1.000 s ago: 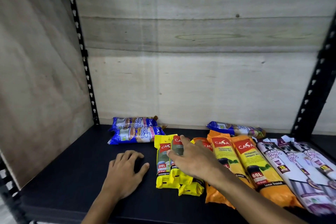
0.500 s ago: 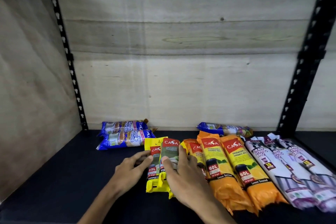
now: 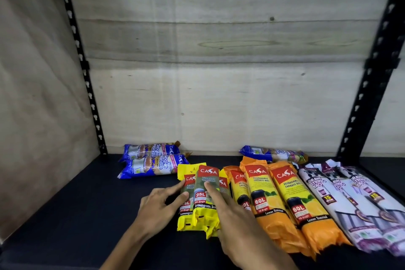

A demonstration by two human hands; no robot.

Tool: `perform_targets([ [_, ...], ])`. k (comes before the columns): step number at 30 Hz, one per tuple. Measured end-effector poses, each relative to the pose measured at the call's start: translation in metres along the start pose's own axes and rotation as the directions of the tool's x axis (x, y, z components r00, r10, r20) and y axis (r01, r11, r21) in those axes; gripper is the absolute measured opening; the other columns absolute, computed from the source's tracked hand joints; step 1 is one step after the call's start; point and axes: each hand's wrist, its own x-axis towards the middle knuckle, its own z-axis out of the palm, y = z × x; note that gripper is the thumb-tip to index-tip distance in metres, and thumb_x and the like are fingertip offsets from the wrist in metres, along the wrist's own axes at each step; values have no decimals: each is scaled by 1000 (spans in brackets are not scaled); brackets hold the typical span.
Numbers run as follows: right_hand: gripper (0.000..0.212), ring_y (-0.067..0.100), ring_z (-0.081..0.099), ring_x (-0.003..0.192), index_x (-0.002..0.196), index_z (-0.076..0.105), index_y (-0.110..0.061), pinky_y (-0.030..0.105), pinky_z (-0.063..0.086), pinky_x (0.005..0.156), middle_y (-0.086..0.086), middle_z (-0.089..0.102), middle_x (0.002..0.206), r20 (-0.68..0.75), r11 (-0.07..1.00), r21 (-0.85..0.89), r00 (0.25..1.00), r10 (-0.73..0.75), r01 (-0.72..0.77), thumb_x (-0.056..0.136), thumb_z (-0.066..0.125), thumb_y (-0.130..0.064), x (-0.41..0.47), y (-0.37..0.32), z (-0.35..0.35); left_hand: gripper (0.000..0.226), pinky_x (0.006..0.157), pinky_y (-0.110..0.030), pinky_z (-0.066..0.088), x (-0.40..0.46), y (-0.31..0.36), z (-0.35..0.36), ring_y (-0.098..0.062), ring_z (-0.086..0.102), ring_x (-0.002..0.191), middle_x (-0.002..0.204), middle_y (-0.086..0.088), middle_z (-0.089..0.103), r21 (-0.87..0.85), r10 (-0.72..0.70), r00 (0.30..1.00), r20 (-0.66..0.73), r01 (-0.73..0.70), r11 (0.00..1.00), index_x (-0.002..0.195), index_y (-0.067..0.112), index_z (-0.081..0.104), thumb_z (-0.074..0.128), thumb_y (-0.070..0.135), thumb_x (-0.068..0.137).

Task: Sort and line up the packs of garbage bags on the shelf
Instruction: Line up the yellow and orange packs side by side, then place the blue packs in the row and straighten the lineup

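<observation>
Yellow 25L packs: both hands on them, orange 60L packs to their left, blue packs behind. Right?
One error: the orange 60L packs lie to the right of the yellow 25L packs, not left, as the head view shows. Both the left hand and right hand are on them; the blue packs lie behind.

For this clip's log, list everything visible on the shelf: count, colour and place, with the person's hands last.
Yellow 25L garbage bag packs: three, overlapping, front centre.
Orange 60L garbage bag packs: three, side by side, right of the yellow ones.
White-and-purple drawstring bag packs: three, far right.
Blue single-handle bag packs: two at back left, one more at back right.
Dark shelf board: one, under everything.
Pale plywood back panel: one, behind.
Black perforated uprights: two, back corners.
Left hand: fingers on the yellow packs' left side.
Right hand: fingers on top of the yellow packs.
</observation>
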Motion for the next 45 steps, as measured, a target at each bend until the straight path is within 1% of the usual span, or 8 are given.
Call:
perform_targets([
  [8, 93, 23, 50, 129, 152, 3, -42, 40, 49, 102, 0, 38, 151, -61, 998, 35, 997, 49, -47, 91, 63, -5, 2, -4, -3, 79, 114, -37, 19, -2, -2, -2, -6, 33, 115, 107, 15, 42, 43, 14, 999, 45, -16, 999, 132, 60, 35, 23, 94, 61],
  [11, 93, 25, 51, 128, 152, 4, -42, 41, 50, 101, 0, 39, 150, -68, 998, 38, 996, 57, -55, 91, 63, -5, 0, -6, -4, 51, 115, -38, 19, -1, 0, -1, -13, 33, 130, 112, 10, 42, 64, -32, 999, 31, 30, 997, 135, 57, 34, 36, 71, 86],
  [18, 96, 22, 43, 135, 152, 0, -43, 40, 44, 107, -4, 31, 155, -19, 999, 50, 1000, 11, -10, 91, 65, -8, -8, -3, -12, 51, 114, -42, 28, -1, 0, -5, -15, 44, 125, 119, 10, 50, -41, -69, 995, 72, 72, 997, 130, 59, 42, 42, 74, 81],
  [23, 65, 8, 51, 121, 151, 25, -37, 32, 41, 102, -10, 39, 152, -70, 991, 131, 998, 7, 2, 97, 57, -24, -17, 29, -63, 35, 85, -29, 49, 17, 31, -27, -7, 59, 101, 116, 6, 63, -275, -59, 998, 19, 62, 959, 123, 31, 58, 54, 46, 92],
  [34, 54, 26, 56, 121, 138, 51, -15, 31, 45, 97, 7, 56, 139, -280, 903, 214, 863, 422, -372, 90, 60, -38, 52, 178, -142, 44, 90, -29, 44, 101, 176, 27, -18, 54, 117, 129, 1, 60, 117, 150, 973, 175, -172, 978, 124, 19, 61, 54, 48, 92],
  [38, 57, 30, 51, 125, 138, 49, -7, 34, 43, 96, 13, 52, 141, -237, 859, 245, 832, 502, -449, 94, 56, -42, 77, 211, -150, 45, 90, -37, 52, 136, 197, 66, -21, 56, 106, 128, -11, 62, 318, 105, 967, 232, -178, 931, 113, 9, 62, 50, 47, 93],
  [43, 44, 29, 61, 87, 88, 59, -5, 28, 41, 60, 12, 61, 94, -171, 831, 291, 829, 532, -473, 90, 57, -48, 105, 239, -148, 50, 79, -32, 48, 170, 204, 99, -25, 59, 112, 127, -9, 63, 391, 0, 969, 247, -99, 915, 123, 8, 58, 53, 46, 90],
  [45, 43, 30, 61, 90, 90, 56, -4, 30, 49, 69, 13, 58, 96, -149, 817, 316, 825, 545, -482, 90, 59, -47, 113, 246, -146, 48, 80, -32, 49, 178, 208, 106, -26, 60, 112, 126, -11, 63, 374, -50, 962, 270, -57, 926, 123, 6, 56, 53, 43, 92],
])
